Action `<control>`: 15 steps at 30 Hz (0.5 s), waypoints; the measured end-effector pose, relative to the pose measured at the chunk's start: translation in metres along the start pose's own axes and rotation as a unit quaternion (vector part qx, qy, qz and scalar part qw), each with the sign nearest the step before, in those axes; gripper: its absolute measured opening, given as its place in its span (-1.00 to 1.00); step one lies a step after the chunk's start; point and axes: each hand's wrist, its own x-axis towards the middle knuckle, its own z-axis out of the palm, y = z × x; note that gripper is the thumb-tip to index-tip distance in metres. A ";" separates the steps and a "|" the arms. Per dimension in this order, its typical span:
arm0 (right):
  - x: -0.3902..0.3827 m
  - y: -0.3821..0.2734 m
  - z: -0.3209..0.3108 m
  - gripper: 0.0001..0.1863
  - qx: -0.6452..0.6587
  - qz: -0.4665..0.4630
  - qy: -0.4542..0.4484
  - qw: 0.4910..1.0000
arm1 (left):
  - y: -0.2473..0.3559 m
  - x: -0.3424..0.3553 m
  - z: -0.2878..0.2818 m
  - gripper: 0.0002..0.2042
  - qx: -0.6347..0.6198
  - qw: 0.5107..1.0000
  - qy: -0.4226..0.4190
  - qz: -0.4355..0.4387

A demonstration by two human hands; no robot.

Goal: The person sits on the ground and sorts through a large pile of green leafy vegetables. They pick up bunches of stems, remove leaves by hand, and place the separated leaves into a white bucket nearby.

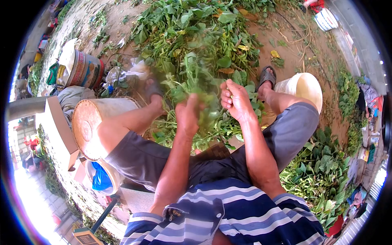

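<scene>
My left hand (188, 115) is closed around the stem of a leafy green bean plant (191, 75), held up between my knees and partly smeared by motion. To its right, my right hand (237, 101) has its fingers curled in with the thumb pressed on top. A bit of green shows at those fingers, too small to name. Beyond both hands spreads a big heap of cut bean plants (196, 24), with leaves, green pods and some yellowed leaves. More greenery lies below my hands, between my legs.
Beside my left leg stand a large whitish bucket (87, 122) and a smaller bucket holding a blue bag (100, 177). A coloured bucket (83, 69) sits farther left. An open cream bucket (306, 92) tilts by my right knee. Another plant pile (320, 171) lies right.
</scene>
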 end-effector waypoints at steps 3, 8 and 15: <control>0.000 0.005 0.005 -0.65 -0.049 0.002 -0.020 0.999 | 0.001 -0.002 0.002 -0.85 0.048 0.998 0.012 0.033; -0.007 0.002 0.017 -0.74 -0.166 0.008 -0.074 0.983 | 0.004 -0.006 -0.004 -0.80 0.052 0.997 -0.059 -0.006; -0.006 0.001 0.020 -0.72 -0.240 0.009 -0.084 0.967 | -0.006 -0.003 -0.005 -0.63 -0.028 0.987 -0.107 -0.115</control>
